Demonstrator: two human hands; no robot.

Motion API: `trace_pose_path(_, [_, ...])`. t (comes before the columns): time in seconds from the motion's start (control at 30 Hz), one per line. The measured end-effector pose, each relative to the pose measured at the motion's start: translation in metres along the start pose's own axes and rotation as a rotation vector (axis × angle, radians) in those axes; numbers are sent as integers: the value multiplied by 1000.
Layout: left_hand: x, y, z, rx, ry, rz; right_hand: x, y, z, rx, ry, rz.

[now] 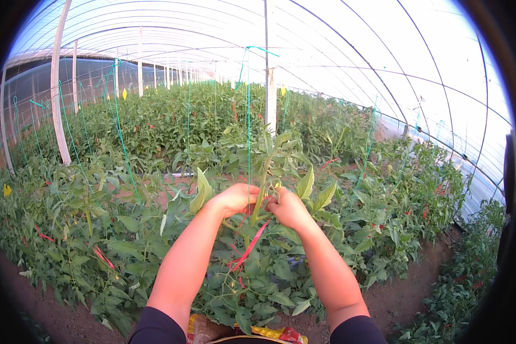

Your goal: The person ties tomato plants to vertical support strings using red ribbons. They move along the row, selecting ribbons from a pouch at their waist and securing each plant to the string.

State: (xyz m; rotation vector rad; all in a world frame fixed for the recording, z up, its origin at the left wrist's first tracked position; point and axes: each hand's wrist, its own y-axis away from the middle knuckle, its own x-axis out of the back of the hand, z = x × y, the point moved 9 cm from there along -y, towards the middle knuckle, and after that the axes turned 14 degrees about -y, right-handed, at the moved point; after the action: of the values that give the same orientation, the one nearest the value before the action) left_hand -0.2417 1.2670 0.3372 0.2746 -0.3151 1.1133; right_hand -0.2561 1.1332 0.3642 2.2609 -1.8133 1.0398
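Observation:
Before me stands a tomato plant with a thick green stem [263,182], and both of my hands are at it. On the stem's left side is my left hand [239,199], its fingers curled inward and partly hidden by the stem. My right hand [287,209] is on the other side, thumb and fingertips pinched together close to the stem. A red plastic ribbon [250,247] runs from just under the right fingertips down to the lower leaves. A thin green twine [248,129] hangs vertically beside the stem, passing by the left hand.
Dense tomato rows surround me, with more red ribbons [103,258] and hanging green twines [119,124]. A white post [271,101] rises beyond the plant, another post [58,86] at left. A red and yellow printed bag [284,333] lies at my front. Bare soil [425,275] shows right.

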Motion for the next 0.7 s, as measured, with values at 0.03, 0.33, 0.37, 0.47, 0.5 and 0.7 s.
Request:
trace_pose_path(0.03, [1, 0, -1, -4, 2, 7, -1, 0, 1, -17, 14, -7])
trace_pose_path(0.33, [3, -2, -4, 2, 16, 39, 7, 5, -17, 65, -47, 77])
trace_pose_path(0.37, [2, -3, -4, 3, 22, 39, 5, 4, -14, 62, -33, 77])
trace_pose_path(0.47, [6, -6, -8, 6, 7, 24, 2, 2, -9, 63, -17, 80])
trace_pose_path(0.5, [7, -7, -10, 9, -1, 16, 1, 2, -10, 67, -25, 77])
trace_pose_path(0.7, [17, -5, -6, -19, -96, 132, -5, -2, -8, 53, -24, 88])
